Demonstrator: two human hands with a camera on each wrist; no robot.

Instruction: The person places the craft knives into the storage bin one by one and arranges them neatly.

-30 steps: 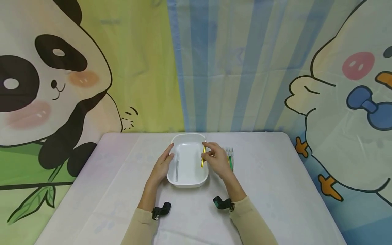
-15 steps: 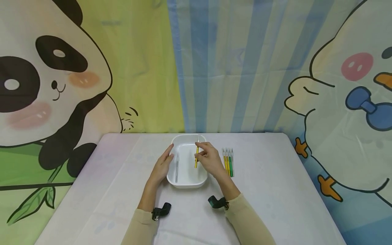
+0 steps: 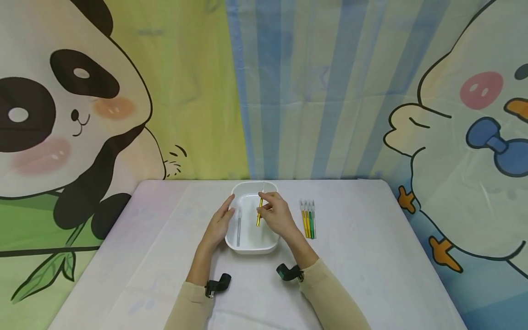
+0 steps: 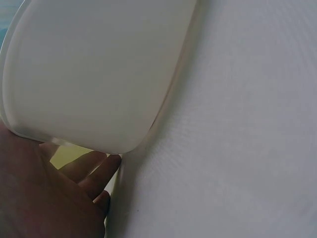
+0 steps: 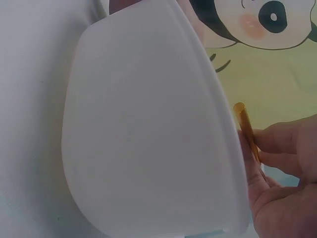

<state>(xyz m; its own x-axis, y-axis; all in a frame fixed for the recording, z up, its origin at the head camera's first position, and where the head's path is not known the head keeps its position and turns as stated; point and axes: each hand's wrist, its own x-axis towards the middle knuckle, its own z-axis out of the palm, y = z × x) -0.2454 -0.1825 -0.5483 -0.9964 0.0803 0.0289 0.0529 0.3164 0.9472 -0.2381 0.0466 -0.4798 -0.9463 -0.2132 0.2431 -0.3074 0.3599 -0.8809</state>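
Observation:
In the head view, a white tray (image 3: 252, 251) stands on the table with a slim silver-grey pen-like tool (image 3: 239, 229) lying in its left part. My left hand (image 3: 216, 227) rests against the tray's left side, fingers fairly straight; the left wrist view shows the fingers (image 4: 101, 176) at the tray's wall (image 4: 99, 89). Over the tray, my right hand (image 3: 278, 215) pinches a gold pen-like tool (image 3: 259, 215) between thumb and fingertips. The right wrist view shows the gold tool (image 5: 246, 126) in my right hand (image 5: 282, 173), beyond the tray's wall (image 5: 148, 124).
Right of the tray, several similar tools (image 3: 308, 222) in yellow, green and grey lie side by side with clear caps pointing to the back. A white cloth (image 3: 363, 256) covers the table, and printed curtains (image 3: 288, 91) hang behind it.
My right hand has moved left with the gold tool, from the tray's right edge to over its middle. The row of tools is now uncovered. My left hand stays at the tray.

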